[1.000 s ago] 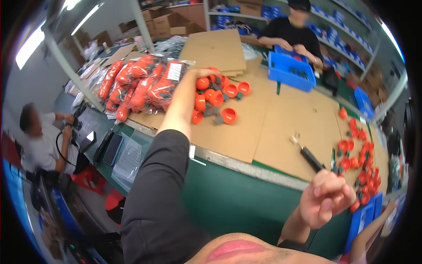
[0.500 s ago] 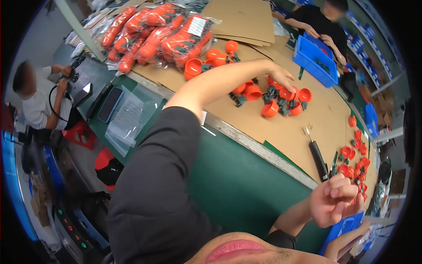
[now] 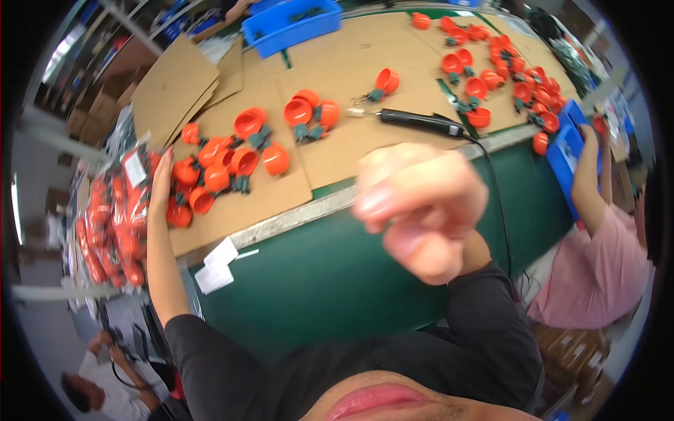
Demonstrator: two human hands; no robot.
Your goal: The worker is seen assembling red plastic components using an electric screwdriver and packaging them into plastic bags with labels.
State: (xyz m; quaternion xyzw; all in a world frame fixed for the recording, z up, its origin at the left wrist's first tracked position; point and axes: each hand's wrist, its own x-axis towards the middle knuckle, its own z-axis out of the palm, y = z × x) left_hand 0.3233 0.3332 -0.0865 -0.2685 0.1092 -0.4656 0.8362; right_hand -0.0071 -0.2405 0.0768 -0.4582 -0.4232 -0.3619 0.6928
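Observation:
My left hand (image 3: pixel 162 179) is stretched out at the left, fingers straight and nearly edge-on. It is beside a cluster of orange-red cups with dark green fittings (image 3: pixel 216 178), between them and clear bags packed with similar cups (image 3: pixel 116 217). Closer to the camera, my right hand (image 3: pixel 421 210) is raised over the table's front edge, its fingers curled in and slightly blurred. Nothing shows in it. More cups (image 3: pixel 298 112) lie to the right of that cluster, and a single cup (image 3: pixel 387 81) sits apart near a black electric screwdriver (image 3: pixel 421 122).
Cardboard sheets (image 3: pixel 337 63) cover the green table (image 3: pixel 316 281). A blue bin (image 3: pixel 291 31) stands at the back. Many cups (image 3: pixel 502 56) lie far right, near a co-worker in a pink shirt (image 3: pixel 597 274) and another blue bin (image 3: pixel 562 158). The screwdriver's cord (image 3: pixel 497 189) hangs over the edge.
The view has swung to the right. My left hand has gone from over a cup cluster to the side by the bags. My right hand, still curled, appears larger and nearer the middle.

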